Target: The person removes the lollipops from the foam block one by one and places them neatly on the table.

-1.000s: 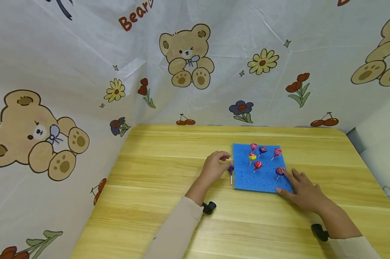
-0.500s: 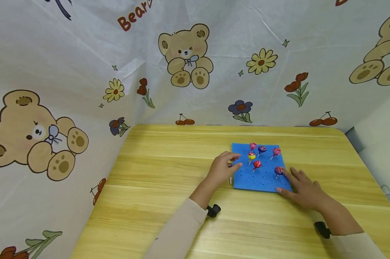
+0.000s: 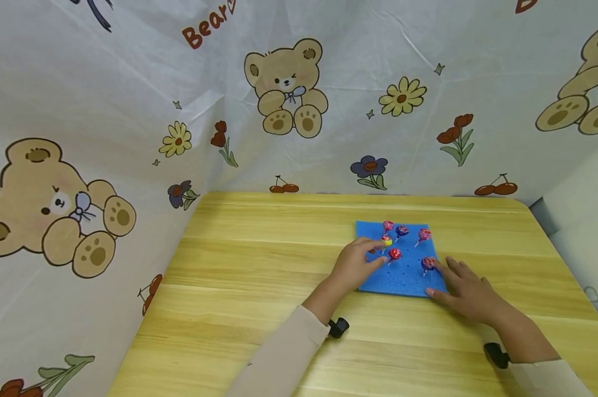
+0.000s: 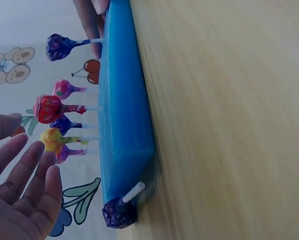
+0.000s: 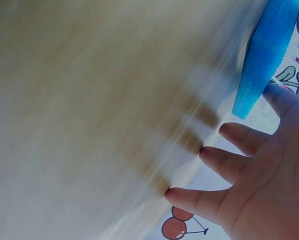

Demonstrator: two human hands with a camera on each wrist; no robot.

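Red lollipop (image 4: 47, 109) and yellow lollipop (image 4: 50, 140), sticks set in one blue foam block (image 4: 127, 100), stand just beside the left hand (image 3: 354, 266), whose grip is spread, holding nothing; a careless sweep of its fingers could dislodge either. The right hand (image 3: 473, 298), grip also spread, touches the block's right side; were it to lift, the block might slide. Count: six lollipops standing, one purple lollipop (image 4: 118, 213) lying beside the block, one counter (image 3: 229, 320).

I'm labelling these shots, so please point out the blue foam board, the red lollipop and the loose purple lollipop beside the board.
Blue foam board (image 3: 405, 277): head view, bare near part of its top.
Red lollipop (image 3: 395, 253): head view, its wrapped candy.
Loose purple lollipop (image 4: 118, 214): left wrist view, its wrapped candy.
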